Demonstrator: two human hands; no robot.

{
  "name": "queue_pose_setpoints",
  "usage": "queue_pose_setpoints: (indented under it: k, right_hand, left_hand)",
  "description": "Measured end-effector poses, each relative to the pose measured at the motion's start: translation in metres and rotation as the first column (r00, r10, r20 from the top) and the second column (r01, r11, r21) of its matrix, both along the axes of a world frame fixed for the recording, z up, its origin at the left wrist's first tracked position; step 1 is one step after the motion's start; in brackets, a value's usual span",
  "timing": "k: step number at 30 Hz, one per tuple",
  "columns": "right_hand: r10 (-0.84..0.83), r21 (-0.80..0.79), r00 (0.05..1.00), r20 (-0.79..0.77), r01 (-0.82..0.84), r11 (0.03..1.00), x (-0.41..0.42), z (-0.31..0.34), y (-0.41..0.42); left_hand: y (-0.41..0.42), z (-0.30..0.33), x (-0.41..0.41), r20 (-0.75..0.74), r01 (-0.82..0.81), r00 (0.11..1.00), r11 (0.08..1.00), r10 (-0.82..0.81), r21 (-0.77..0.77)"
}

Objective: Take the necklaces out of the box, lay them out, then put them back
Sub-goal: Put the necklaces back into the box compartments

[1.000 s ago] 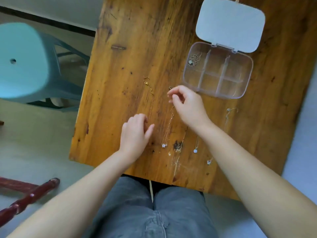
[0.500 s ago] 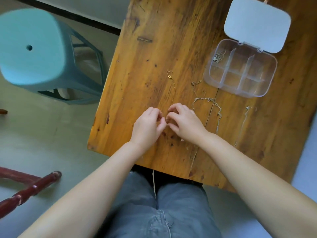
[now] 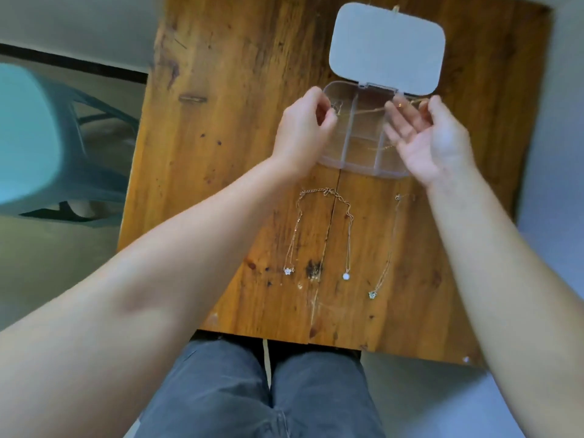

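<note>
A clear plastic compartment box (image 3: pixel 357 159) lies open on the wooden table (image 3: pixel 240 90), its grey lid (image 3: pixel 387 45) folded back. Over the box I stretch a thin gold necklace (image 3: pixel 366 111) between both hands. My left hand (image 3: pixel 303 128) pinches one end at the box's left side. My right hand (image 3: pixel 426 137) is palm up at the box's right side and grips the other end with thumb and fingers. Three necklaces lie laid out nearer me: one with a flower pendant (image 3: pixel 288 270), one with a round pendant (image 3: pixel 346 275), one with a butterfly pendant (image 3: pixel 373 294).
A teal plastic stool (image 3: pixel 38 134) stands on the floor to the left of the table. My legs in grey trousers (image 3: pixel 262 393) are under the table's near edge. Another small chain sits in the box's far left compartment, partly hidden by my left hand.
Both hands rose from the table's near middle, where they picked at a chain, to above the open box, with the gold necklace stretched between them. The camera view shifted too.
</note>
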State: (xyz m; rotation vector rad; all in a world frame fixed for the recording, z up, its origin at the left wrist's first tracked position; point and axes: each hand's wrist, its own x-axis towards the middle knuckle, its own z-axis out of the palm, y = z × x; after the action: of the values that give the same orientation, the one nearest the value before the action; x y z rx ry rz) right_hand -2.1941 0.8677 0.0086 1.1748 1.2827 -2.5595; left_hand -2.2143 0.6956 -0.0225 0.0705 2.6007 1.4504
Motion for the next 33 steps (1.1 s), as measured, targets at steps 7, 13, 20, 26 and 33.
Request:
queue_pose_setpoints:
  k: [7,13,20,26,33]
  right_hand:
    - [0.128,0.024,0.990,0.052,-0.129,0.991,-0.045,-0.023,0.003]
    - [0.359,0.597,0.917,0.175,-0.389,0.702,0.000,-0.027,0.004]
    - [0.463,0.688,0.696,0.549,-0.690,0.223,0.142,-0.062,-0.027]
    - [0.298,0.742,0.777,0.555,-0.624,0.245,0.161,-0.076,-0.046]
    - [0.301,0.821,0.809,0.504,-0.557,0.122,0.138,-0.074,-0.064]
  left_hand:
    - [0.064,-0.028,-0.031,-0.118,0.152,0.967,0.880,-0.227,-0.451]
    - [0.035,-0.017,0.006,-0.222,0.226,0.920,0.901,-0.323,-0.371]
    - [0.007,-0.044,0.084,-0.068,0.460,0.829,0.747,-0.554,-0.480]
    - [0.011,-0.063,0.056,-0.096,0.561,0.530,0.434,-0.842,-0.705]
    - [0.014,-0.032,0.054,-0.019,0.692,0.688,0.664,-0.725,-0.283]
